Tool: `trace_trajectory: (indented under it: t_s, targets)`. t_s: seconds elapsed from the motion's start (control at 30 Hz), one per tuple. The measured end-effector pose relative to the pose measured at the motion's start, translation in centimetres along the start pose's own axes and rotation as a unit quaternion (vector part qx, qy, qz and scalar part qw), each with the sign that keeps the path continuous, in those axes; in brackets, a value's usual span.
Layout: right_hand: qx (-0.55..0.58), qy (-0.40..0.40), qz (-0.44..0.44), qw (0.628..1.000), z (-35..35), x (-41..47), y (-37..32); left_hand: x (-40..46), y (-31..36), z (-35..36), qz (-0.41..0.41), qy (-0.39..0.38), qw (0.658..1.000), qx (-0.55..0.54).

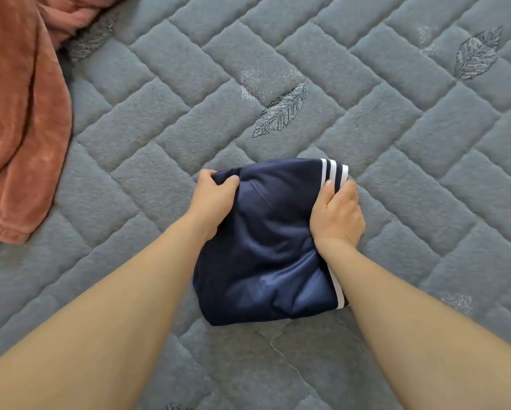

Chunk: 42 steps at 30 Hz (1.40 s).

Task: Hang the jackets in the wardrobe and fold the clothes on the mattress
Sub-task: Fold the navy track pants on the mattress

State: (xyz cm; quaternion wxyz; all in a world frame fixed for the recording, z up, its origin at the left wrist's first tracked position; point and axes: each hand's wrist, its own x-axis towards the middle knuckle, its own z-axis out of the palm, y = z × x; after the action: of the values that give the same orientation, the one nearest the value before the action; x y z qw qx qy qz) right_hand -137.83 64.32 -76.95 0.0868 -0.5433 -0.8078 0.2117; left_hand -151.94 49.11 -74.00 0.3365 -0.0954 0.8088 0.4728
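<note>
Grey quilted mattress (366, 119) carries a folded navy garment (266, 247) with white stripes, lying between both hands. Left hand (215, 199) grips its far left corner, right hand (337, 217) clamps its striped right edge. Pink fleece garment (20, 119) lies far left.

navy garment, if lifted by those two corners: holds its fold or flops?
Likely flops: the navy garment creases softly under the left hand and right hand. Its sheen suggests slippery fabric, so folds may slide. Probably light.
</note>
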Motion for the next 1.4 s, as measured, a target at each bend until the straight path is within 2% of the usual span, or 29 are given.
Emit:
trace_trajectory:
  t_s: [0.03,0.13,0.2,0.27,0.33,0.47,0.7,0.8,0.97,1.1,1.27,1.4]
  targets:
    - [0.01,-0.018,-0.009,1.0,-0.6,-0.2,0.5,-0.8,-0.2,-0.8,0.01,0.02,1.0,0.002]
    - [0.048,-0.088,-0.023,0.995,-1.9,-0.4,1.6,-3.7,-1.9,-2.8,0.055,0.067,0.985,0.147]
    - [0.116,-0.159,0.024,0.98,-3.2,-0.6,2.2,-6.1,-3.5,-3.5,0.019,0.021,0.989,0.143]
    - [0.233,-0.242,0.097,0.937,-4.6,-0.5,2.2,-7.2,-3.7,-3.6,-0.057,-0.08,0.994,0.039]
    - [0.317,-0.326,0.147,0.878,-5.9,-0.5,2.3,-7.1,-3.1,-3.3,-0.1,-0.152,0.983,-0.004]
    - [0.308,-0.448,0.202,0.814,-8.2,-1.2,3.0,-8.1,-2.1,-1.5,-0.114,-0.176,0.978,0.019]
    - [0.336,-0.488,0.272,0.758,-13.8,-5.8,9.8,-14.5,-2.8,2.1,-0.154,-0.179,0.971,0.039]
    - [0.365,-0.459,0.289,0.757,-17.5,-7.7,12.9,-18.4,-2.8,4.6,-0.13,-0.194,0.97,0.061]
    - [0.368,-0.371,0.332,0.785,-26.8,-11.2,17.0,-27.3,-0.7,8.9,-0.101,-0.208,0.968,0.101]
    - [0.41,-0.25,0.372,0.794,-38.1,-16.5,20.8,-37.6,3.1,12.6,-0.056,-0.261,0.956,0.117]
    - [0.484,-0.051,0.421,0.765,-51.5,-26.1,25.1,-51.7,7.6,17.1,0.039,-0.348,0.921,0.173]
    - [0.509,0.098,0.45,0.727,-61.5,-34.9,27.9,-64.5,8.7,20.1,0.111,-0.426,0.873,0.211]
